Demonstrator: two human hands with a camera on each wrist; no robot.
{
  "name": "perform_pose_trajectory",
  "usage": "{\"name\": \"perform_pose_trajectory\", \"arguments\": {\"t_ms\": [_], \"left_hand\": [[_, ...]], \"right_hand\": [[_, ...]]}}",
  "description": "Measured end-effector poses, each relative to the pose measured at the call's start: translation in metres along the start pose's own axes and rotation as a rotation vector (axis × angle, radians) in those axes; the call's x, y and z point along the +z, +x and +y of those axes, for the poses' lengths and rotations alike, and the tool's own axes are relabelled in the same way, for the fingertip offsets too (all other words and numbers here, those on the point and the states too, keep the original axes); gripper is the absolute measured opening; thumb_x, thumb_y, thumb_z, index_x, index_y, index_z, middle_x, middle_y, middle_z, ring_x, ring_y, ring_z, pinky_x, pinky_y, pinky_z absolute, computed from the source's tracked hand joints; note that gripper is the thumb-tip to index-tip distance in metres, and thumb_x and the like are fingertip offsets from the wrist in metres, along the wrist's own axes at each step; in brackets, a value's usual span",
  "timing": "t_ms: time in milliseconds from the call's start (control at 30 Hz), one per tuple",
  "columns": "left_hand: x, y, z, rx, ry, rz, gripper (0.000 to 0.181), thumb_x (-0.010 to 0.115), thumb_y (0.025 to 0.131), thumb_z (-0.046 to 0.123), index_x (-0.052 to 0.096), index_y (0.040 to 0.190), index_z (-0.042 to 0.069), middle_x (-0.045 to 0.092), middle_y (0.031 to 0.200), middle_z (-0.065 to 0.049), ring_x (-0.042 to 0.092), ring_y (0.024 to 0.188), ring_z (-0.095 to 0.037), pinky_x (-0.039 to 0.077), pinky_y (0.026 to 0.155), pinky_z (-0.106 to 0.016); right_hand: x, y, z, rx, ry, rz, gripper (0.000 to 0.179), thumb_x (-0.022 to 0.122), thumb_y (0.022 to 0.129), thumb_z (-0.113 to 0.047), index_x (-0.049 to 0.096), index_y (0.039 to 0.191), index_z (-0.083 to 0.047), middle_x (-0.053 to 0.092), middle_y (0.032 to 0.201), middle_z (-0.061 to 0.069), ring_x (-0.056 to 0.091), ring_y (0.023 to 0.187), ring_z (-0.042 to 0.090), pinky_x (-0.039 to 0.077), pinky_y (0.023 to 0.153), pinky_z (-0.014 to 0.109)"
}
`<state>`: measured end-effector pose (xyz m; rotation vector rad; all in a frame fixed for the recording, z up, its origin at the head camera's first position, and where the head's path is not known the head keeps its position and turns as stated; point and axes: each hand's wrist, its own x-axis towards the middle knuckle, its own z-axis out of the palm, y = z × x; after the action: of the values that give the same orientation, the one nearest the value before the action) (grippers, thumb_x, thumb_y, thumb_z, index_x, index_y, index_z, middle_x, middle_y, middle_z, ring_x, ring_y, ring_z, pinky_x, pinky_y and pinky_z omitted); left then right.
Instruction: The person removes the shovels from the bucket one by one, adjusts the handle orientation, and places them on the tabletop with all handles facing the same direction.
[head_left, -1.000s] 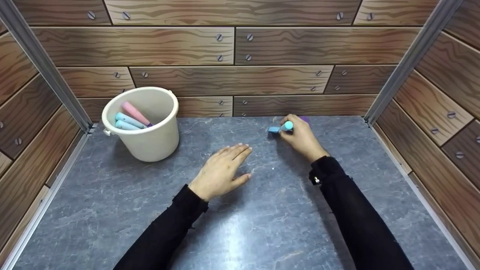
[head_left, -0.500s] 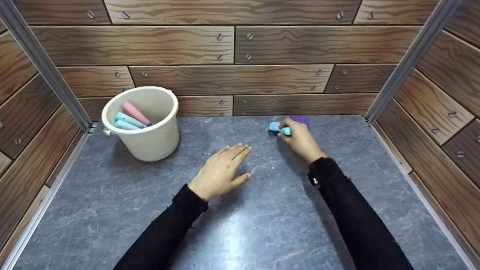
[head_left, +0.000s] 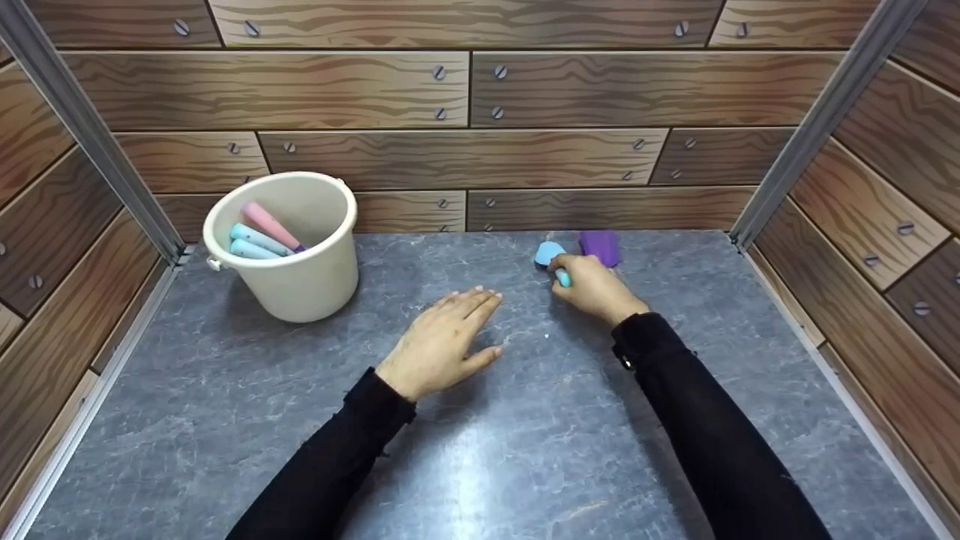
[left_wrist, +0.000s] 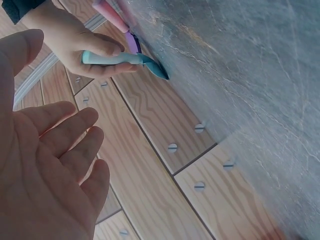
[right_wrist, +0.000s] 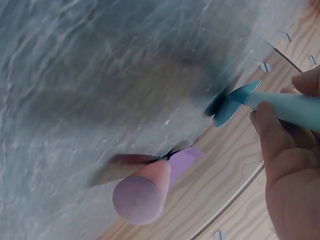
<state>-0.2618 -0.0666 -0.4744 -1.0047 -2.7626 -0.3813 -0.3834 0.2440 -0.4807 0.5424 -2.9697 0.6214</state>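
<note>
Tipped toward the person since earlier, the blue shovel (head_left: 550,252) is pinched in the right hand's (head_left: 596,289) grip near the desk's (head_left: 517,450) far edge; probably light, stiff plastic (perhaps slippery), best held by its handle (left_wrist: 107,58). The left hand (head_left: 442,345) holds nothing.

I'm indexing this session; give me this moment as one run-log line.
right hand: grips blue tool; left hand: holds nothing; purple-headed tool: on table near back wall; bucket: pink handle, two blue handles
</note>
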Motion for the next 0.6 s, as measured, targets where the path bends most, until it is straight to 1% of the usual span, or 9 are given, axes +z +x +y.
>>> {"name": "perform_pose_trajectory", "arguments": {"t_ms": [133, 167, 233, 300, 367, 433, 500, 600], "left_hand": [[0.0, -0.001, 0.0, 0.01, -0.001, 0.007, 0.08, 0.066, 0.118, 0.056, 0.046, 0.18, 0.008, 0.054, 0.183, -0.012, 0.05, 0.174, -0.033, 0.04, 0.146, -0.058], [0.0, -0.001, 0.0, 0.013, -0.003, 0.01, 0.08, 0.067, 0.118, 0.055, 0.046, 0.179, 0.007, 0.054, 0.183, -0.013, 0.05, 0.174, -0.033, 0.041, 0.146, -0.058], [0.0, -0.001, 0.0, 0.016, -0.005, 0.012, 0.08, 0.068, 0.118, 0.054, 0.046, 0.179, 0.007, 0.055, 0.183, -0.013, 0.05, 0.174, -0.034, 0.041, 0.146, -0.059], [0.0, -0.001, 0.0, 0.015, -0.003, 0.012, 0.081, 0.068, 0.118, 0.054, 0.046, 0.179, 0.007, 0.055, 0.183, -0.013, 0.05, 0.174, -0.033, 0.04, 0.146, -0.058], [0.0, -0.001, 0.0, 0.014, -0.001, 0.012, 0.081, 0.067, 0.118, 0.055, 0.046, 0.179, 0.007, 0.055, 0.183, -0.012, 0.05, 0.174, -0.033, 0.04, 0.147, -0.058], [-0.001, -0.002, 0.0, 0.012, 0.002, 0.008, 0.081, 0.065, 0.118, 0.057, 0.045, 0.18, 0.008, 0.055, 0.183, -0.012, 0.049, 0.174, -0.033, 0.039, 0.147, -0.057], [-0.001, -0.001, 0.0, 0.013, 0.002, 0.006, 0.081, 0.065, 0.119, 0.057, 0.045, 0.18, 0.008, 0.055, 0.183, -0.012, 0.049, 0.174, -0.033, 0.039, 0.147, -0.056], [-0.001, -0.002, 0.0, 0.012, -0.001, -0.002, 0.081, 0.064, 0.119, 0.057, 0.045, 0.18, 0.008, 0.054, 0.183, -0.012, 0.049, 0.174, -0.033, 0.038, 0.148, -0.056]], "right_hand": [[0.002, 0.002, 0.001, -0.008, -0.045, -0.023, 0.043, 0.074, 0.098, -0.013, 0.079, 0.139, -0.001, 0.086, 0.123, 0.022, 0.075, 0.102, 0.033, 0.07, 0.092, 0.062], [0.002, 0.002, 0.001, -0.015, -0.051, -0.037, 0.044, 0.074, 0.098, -0.013, 0.078, 0.14, -0.001, 0.086, 0.123, 0.022, 0.076, 0.103, 0.034, 0.07, 0.093, 0.063], [0.0, 0.003, 0.001, -0.016, -0.062, -0.075, 0.049, 0.075, 0.098, -0.015, 0.077, 0.144, -0.001, 0.085, 0.132, 0.023, 0.078, 0.111, 0.036, 0.069, 0.099, 0.065], [-0.002, 0.003, 0.0, -0.016, -0.077, -0.123, 0.055, 0.077, 0.097, -0.017, 0.076, 0.15, -0.002, 0.081, 0.148, 0.023, 0.08, 0.125, 0.039, 0.067, 0.107, 0.068], [-0.005, 0.003, -0.001, -0.018, -0.093, -0.17, 0.062, 0.078, 0.096, -0.02, 0.073, 0.155, -0.003, 0.071, 0.164, 0.023, 0.076, 0.139, 0.042, 0.064, 0.113, 0.071], [-0.007, 0.003, -0.001, -0.021, -0.102, -0.215, 0.067, 0.079, 0.095, -0.022, 0.07, 0.159, -0.004, 0.061, 0.175, 0.023, 0.071, 0.149, 0.044, 0.062, 0.117, 0.072], [-0.01, 0.002, -0.001, -0.031, -0.106, -0.256, 0.07, 0.081, 0.095, -0.023, 0.069, 0.161, -0.004, 0.055, 0.179, 0.024, 0.068, 0.153, 0.045, 0.06, 0.12, 0.071], [-0.011, 0.002, 0.0, -0.052, -0.113, -0.303, 0.07, 0.087, 0.1, -0.026, 0.067, 0.163, -0.003, 0.05, 0.182, 0.026, 0.062, 0.16, 0.048, 0.056, 0.125, 0.073]]}}
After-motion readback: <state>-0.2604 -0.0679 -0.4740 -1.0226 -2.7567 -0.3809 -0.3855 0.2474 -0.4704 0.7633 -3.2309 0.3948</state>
